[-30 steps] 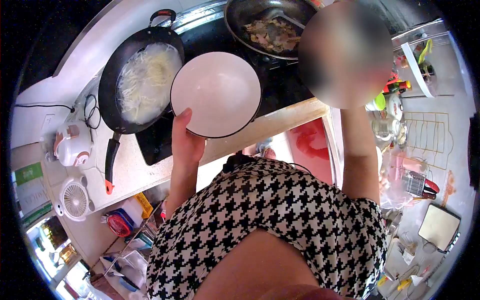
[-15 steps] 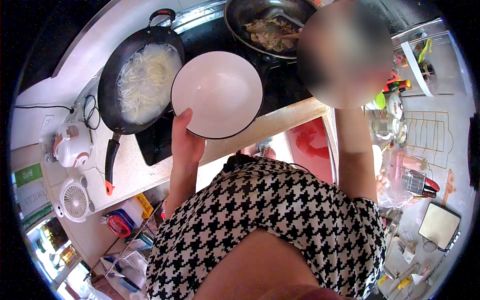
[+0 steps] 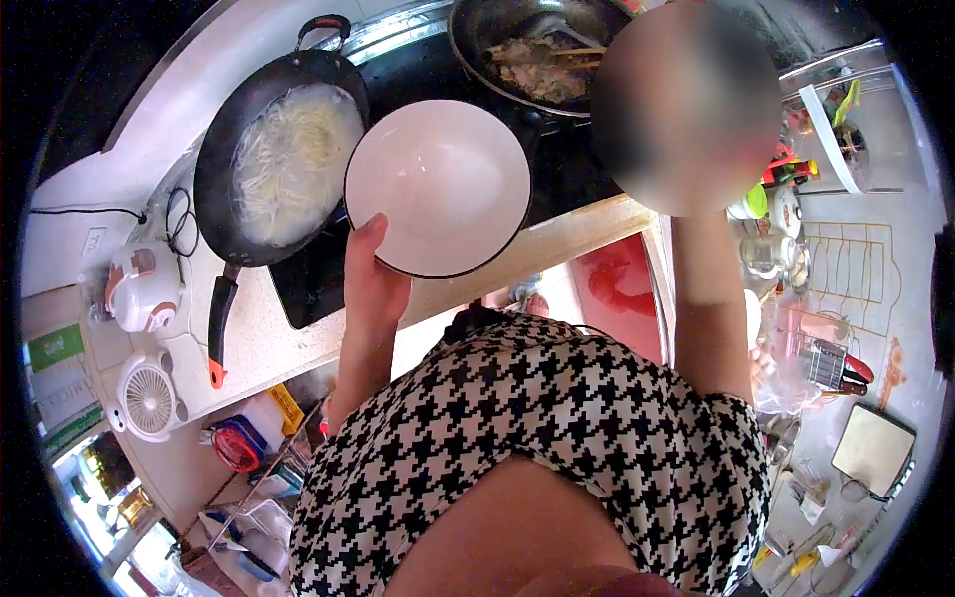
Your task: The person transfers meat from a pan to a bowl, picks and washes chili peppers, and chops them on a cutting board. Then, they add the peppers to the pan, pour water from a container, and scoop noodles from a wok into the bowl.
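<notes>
My left hand [image 3: 376,274] grips the near rim of a white bowl [image 3: 443,187] with a dark edge, thumb on top. The bowl looks empty and is over the black cooktop [image 3: 308,289]. Left of it, a black wok [image 3: 221,189] holds pale noodles [image 3: 288,159] in cloudy liquid. Behind the bowl is a second pan [image 3: 473,60] with cooked food [image 3: 542,75] and chopsticks [image 3: 577,52] in it. A round blur covers my right hand; only the forearm below it shows, so its fingers and anything in them are hidden.
A white rice cooker [image 3: 146,287] and a small fan [image 3: 149,396] stand at the left. The wok's handle [image 3: 223,318] points toward the counter's front edge. Bottles and jars [image 3: 786,214], a wire rack [image 3: 851,264] and a square board [image 3: 873,450] are at the right.
The bowl has shifted slightly to the right and tilted a little in my left hand. The chopsticks in the back pan have changed angle.
</notes>
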A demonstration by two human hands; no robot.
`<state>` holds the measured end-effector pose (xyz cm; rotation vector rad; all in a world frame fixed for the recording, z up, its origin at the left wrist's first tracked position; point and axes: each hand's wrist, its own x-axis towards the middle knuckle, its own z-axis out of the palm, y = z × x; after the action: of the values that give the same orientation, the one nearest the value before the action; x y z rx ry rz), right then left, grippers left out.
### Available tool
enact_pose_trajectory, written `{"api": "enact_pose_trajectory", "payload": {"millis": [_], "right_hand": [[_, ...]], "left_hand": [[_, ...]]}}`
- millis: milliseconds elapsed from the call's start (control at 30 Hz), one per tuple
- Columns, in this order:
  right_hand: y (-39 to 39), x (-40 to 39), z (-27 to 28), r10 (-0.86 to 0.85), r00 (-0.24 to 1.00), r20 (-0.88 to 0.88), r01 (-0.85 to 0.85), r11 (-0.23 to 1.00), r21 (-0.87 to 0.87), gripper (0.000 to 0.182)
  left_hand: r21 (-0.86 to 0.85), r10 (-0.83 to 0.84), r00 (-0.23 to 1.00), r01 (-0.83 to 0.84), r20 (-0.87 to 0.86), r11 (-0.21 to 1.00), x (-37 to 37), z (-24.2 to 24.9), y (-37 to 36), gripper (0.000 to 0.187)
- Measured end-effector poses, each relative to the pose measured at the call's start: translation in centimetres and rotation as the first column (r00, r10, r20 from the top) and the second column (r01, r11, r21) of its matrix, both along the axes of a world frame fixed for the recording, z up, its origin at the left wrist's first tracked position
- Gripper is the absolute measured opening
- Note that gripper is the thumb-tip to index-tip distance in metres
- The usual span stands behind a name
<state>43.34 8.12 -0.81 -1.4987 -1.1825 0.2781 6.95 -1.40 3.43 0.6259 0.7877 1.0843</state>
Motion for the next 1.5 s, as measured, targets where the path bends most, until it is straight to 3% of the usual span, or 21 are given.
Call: {"api": "enact_pose_trajectory", "payload": {"millis": [167, 267, 300, 400, 500, 567, 700, 800, 933, 1133, 1167, 1300, 1500], "right_hand": [[-0.3, 0.8, -1.6, -0.003, 0.972, -0.235, -0.011, 0.998, -0.06, 0.024], [0.5, 1.1, -2.9, -0.012, 0.981, -0.193, 0.003, 0.999, -0.049, 0.024], [0.9, 1.5, -2.9, -0.032, 0.996, -0.078, 0.029, 0.999, -0.037, 0.023], [1.4, 2.5, -2.1, -0.041, 0.988, -0.148, 0.054, 0.995, 0.086, 0.023], [0.8, 1.4, 1.2, -0.05, 0.962, -0.269, 0.072, 0.995, 0.073, 0.02], [0.7, 1.8, 1.2, -0.058, 0.958, -0.28, 0.081, 0.994, 0.072, 0.021], [0.7, 2.6, 0.6, -0.071, 0.952, -0.299, 0.096, 0.993, 0.07, 0.024], [1.0, 2.6, -0.4, -0.11, 0.975, -0.193, 0.122, 0.991, 0.052, 0.025], [1.0, 2.1, -0.3, -0.302, 0.918, 0.259, 0.302, 0.953, 0.04, 0.025], [1.0, 0.1, -0.3, -0.114, 0.889, 0.443, 0.142, 0.989, -0.03, 0.024], [1.3, 0.1, -0.9, -0.053, 0.938, 0.343, 0.05, 0.999, 0.016, 0.022], [0.7, 1.1, -0.1, -0.189, 0.919, 0.347, 0.184, 0.982, 0.047, 0.016], [1.9, 4.6, -1.3, -0.18, 0.959, -0.217, 0.177, 0.984, -0.03, 0.025]], "left_hand": [[0.012, -0.007, 1.0, 0.007, 0.002, 1.0, 0.1, 0.1, 0.2, 0.05], [-0.006, -0.059, 0.997, 0.059, 0.047, 0.998, 0.0, 0.5, 0.0, 0.049], [-0.01, -0.051, 0.997, 0.052, 0.054, 0.999, 0.0, 0.7, -0.1, 0.049], [-0.008, -0.048, 0.996, 0.049, 0.081, 0.999, 0.1, 1.0, -0.2, 0.05], [0.002, -0.039, 0.996, 0.039, 0.082, 0.999, 0.3, 1.1, -0.1, 0.049], [-0.017, 0.029, 0.999, -0.028, 0.028, 0.999, 0.8, 1.2, -0.3, 0.047], [0.0, 0.006, 1.0, -0.005, 0.021, 1.0, 1.0, 1.2, -0.1, 0.046], [0.014, 0.018, 1.0, -0.018, 0.012, 1.0, 1.3, 1.4, -0.1, 0.047], [0.024, 0.035, 0.999, -0.036, 0.024, 0.999, 1.5, 1.7, -0.1, 0.048], [0.044, 0.014, 1.0, -0.014, 0.01, 0.999, 1.0, 1.9, -0.3, 0.05], [0.043, 0.018, 1.0, -0.018, 0.006, 0.999, 1.0, 1.8, -0.3, 0.051], [0.031, 0.022, 1.0, -0.022, 0.0, 0.999, 0.8, 1.6, -0.4, 0.051], [0.044, 0.037, 0.999, -0.036, -0.011, 0.998, 0.9, 1.6, -0.2, 0.051]]}}
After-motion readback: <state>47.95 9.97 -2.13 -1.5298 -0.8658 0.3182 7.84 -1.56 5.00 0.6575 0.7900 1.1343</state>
